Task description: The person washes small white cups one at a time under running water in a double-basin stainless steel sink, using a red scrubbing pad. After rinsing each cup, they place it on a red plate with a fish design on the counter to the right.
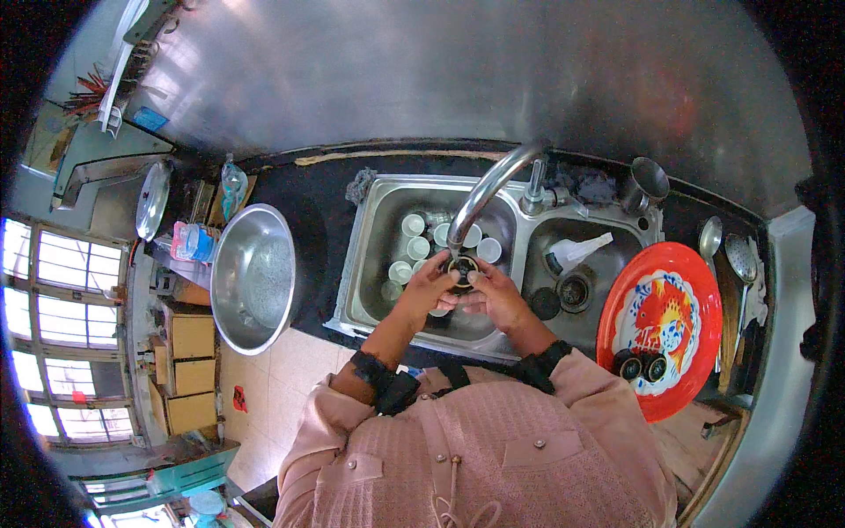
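Note:
Both of my hands hold a small round dark cup with a pale rim [461,270] under the spout of a chrome faucet [496,181]. My left hand [426,290] grips its left side and my right hand [496,294] its right side. Beneath them, in the left basin of a steel double sink [370,237], stand several small white cups [413,226]; my hands hide part of the basin. To the right, a red enamel tray with a goldfish picture [610,310] carries two dark round cups [642,367].
A large steel bowl [254,277] sits left of the sink. A white scoop-like object [577,252] and a dark round piece [545,303] lie in the right basin by the drain [574,292]. A metal mug [645,185], a ladle [710,239] and a skimmer [741,259] are at the right.

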A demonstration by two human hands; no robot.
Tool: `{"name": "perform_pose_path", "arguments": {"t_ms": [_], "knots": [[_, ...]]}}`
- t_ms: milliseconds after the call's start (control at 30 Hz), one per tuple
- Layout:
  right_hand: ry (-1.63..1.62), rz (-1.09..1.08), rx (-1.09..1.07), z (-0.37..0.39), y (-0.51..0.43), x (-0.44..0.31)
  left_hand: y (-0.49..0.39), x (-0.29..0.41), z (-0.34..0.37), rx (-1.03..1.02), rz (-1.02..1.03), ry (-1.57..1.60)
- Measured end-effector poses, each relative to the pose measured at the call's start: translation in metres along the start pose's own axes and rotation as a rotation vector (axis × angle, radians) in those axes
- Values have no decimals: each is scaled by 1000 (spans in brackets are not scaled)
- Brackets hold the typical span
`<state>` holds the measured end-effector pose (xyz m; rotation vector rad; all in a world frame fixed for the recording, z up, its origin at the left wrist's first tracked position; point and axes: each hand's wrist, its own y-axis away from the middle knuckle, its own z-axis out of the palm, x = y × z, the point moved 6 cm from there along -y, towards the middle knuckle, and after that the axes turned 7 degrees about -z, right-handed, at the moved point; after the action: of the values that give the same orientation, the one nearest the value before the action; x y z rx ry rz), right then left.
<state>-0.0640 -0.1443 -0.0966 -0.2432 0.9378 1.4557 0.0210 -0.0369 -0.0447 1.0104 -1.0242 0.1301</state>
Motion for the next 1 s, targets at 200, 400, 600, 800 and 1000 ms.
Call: {"name": "perform_pose_path", "arguments": {"t_ms": [200,400,600,800,1000], "knots": [[187,-160,13,6,4,-12,0,4,5,57,2,-80],[327,-206,-10,15,6,-13,3,4,-1,156,-50,-123],[131,-78,30,8,7,-10,2,2,-1,18,-43,-12],[274,-136,-35,10,11,-21,11,4,4,25,-19,-157],[212,-135,-140,21,17,-27,11,7,5,91,-18,-51]]}}
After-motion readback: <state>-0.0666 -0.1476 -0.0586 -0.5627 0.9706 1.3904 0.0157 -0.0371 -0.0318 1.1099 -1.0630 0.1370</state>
